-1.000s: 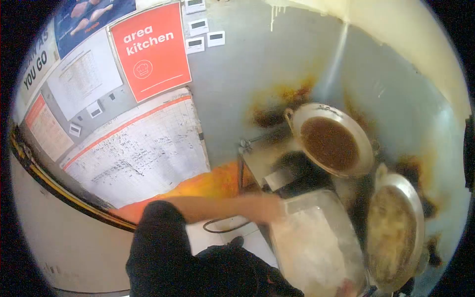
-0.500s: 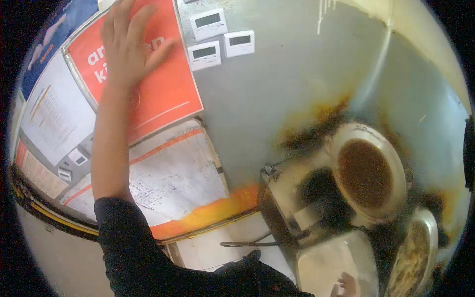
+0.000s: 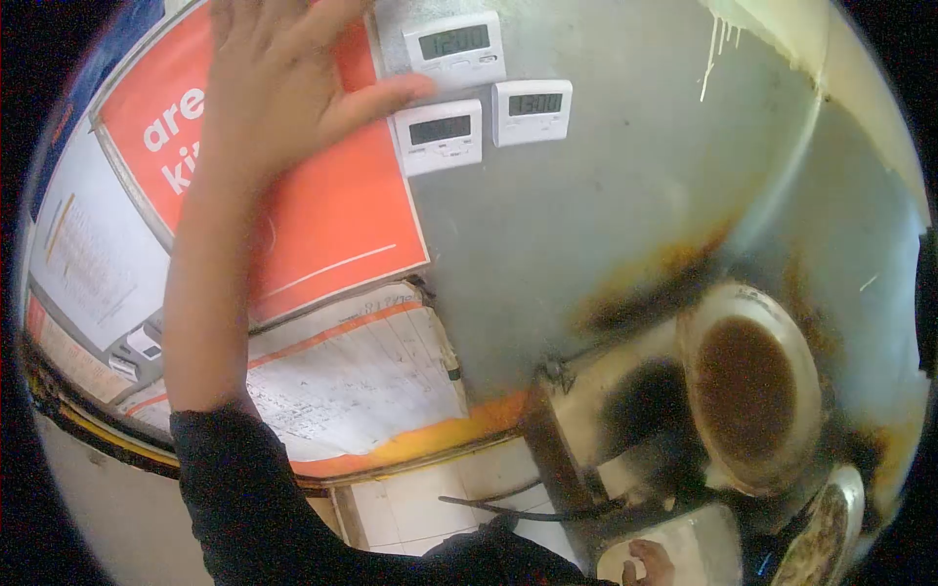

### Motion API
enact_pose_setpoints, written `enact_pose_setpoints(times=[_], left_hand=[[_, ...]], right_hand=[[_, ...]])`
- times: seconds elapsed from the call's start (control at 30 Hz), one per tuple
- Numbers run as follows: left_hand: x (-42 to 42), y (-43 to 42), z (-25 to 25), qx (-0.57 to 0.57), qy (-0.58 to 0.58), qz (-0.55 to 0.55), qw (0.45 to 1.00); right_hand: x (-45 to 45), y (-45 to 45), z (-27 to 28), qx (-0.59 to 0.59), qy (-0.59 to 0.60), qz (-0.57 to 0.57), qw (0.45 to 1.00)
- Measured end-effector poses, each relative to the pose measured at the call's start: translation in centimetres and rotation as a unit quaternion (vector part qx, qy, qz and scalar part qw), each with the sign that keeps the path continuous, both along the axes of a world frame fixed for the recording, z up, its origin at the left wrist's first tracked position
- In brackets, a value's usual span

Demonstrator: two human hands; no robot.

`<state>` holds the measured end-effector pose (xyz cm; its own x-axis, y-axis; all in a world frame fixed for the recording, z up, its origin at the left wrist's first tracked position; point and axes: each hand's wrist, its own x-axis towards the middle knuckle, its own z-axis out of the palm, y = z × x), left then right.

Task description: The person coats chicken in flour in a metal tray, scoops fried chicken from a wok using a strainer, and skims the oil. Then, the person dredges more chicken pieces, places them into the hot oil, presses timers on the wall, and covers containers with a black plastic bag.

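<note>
My left hand (image 3: 293,93) is raised at the upper left with its fingers spread, in front of a red poster (image 3: 332,234) with white lettering. Its thumb points at a group of white digital timers on the grey wall. The tip overlaps the edge between the upper timer (image 3: 454,49) and the lower timer (image 3: 440,137); whether it touches is unclear. A third timer (image 3: 532,112) reads 13:00. At the bottom edge, my right hand (image 3: 647,564) is partly cut off, loosely curled with fingers apart, and nothing shows in it. Below it is a pale flat surface (image 3: 699,547).
On the right, a large round pan (image 3: 809,391) of brown liquid sits on a sooty stove (image 3: 616,342). Another pan (image 3: 852,498) with brown contents stands nearer. A handwritten sheet (image 3: 362,381) hangs under the poster, and a dark hose (image 3: 518,510) crosses above white tiles.
My view has come closer to the wall, so the timers look larger and their digits show. My left hand's thumb has moved right, up to the timers. The right hand stays low.
</note>
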<state>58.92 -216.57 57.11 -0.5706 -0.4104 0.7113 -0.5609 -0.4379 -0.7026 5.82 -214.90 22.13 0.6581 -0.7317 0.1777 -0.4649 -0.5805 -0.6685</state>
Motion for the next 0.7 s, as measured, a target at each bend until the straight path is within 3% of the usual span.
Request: enact_pose_setpoints(times=[0.3,0.37,0.43,0.67,0.7], left_hand=[[0.0,-1.7,0.9,-0.025,-0.044,0.013,0.999],[0.3,-1.9,1.1,-0.028,-0.058,0.005,0.998],[0.3,-2.1,1.1,-0.036,-0.081,-0.011,0.996],[-2.1,-0.8,0.4,0.014,0.085,0.144,0.986],[-1.0,-1.2,0.3,-0.013,0.035,0.072,0.997]], right_hand=[[0.6,-0.2,0.2,-0.074,-0.037,0.033,0.996],[0.7,0.3,0.3,0.029,-0.038,-0.015,0.999],[1.1,0.6,1.3,0.033,-0.014,-0.035,0.999],[0.7,1.0,0.8,0.043,0.016,-0.05,0.998],[0.7,1.0,1.1,0.04,0.016,-0.052,0.998]])
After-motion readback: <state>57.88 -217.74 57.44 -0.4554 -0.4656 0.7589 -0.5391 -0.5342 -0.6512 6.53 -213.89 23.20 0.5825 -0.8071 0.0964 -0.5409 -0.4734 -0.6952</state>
